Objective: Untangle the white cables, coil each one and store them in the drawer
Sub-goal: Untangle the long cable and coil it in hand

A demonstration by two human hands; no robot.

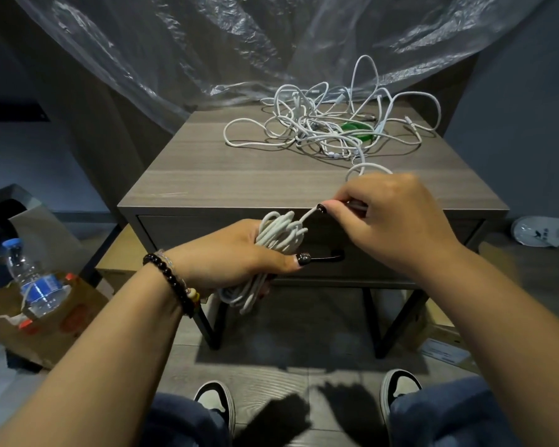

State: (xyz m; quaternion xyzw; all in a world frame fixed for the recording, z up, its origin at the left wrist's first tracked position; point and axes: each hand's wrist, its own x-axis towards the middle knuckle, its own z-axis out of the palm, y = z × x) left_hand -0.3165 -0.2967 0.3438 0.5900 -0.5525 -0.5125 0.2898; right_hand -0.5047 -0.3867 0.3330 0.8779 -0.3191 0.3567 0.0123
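Head view is looking down at a small nightstand (207, 175) with a grey, wood-grain top and slanted dark metal legs. No brand or lettering is coming through clearly anywhere; the blue label on the clear plastic water bottle (33, 279) at the left is too blurred to read, and so is the dark mark on the white object (542, 232) lying on the floor at the right.

Left hand (236, 253) is gripping a coiled white cable (276, 237), its fingers curled round a bundle of smooth, rounded loops that is sticking out above and below the fist. A bracelet (171, 279) of dark glossy beads is sitting on that wrist. Right hand (388, 217) is pinching the free strand of the same cable between thumb and fingertips, just beside the bundle, in front of the drawer (188, 230). The drawer is sitting closed, with a curved dark handle (331, 257) partly showing behind the left thumb.

Further back on the tabletop, a tangle of white cables (329, 130) is lying in loose, springy loops over a flat green round object (357, 129). Crinkled, translucent plastic sheeting (207, 43) is hanging behind the nightstand. A creased brown paper bag (55, 330) is holding the bottle.
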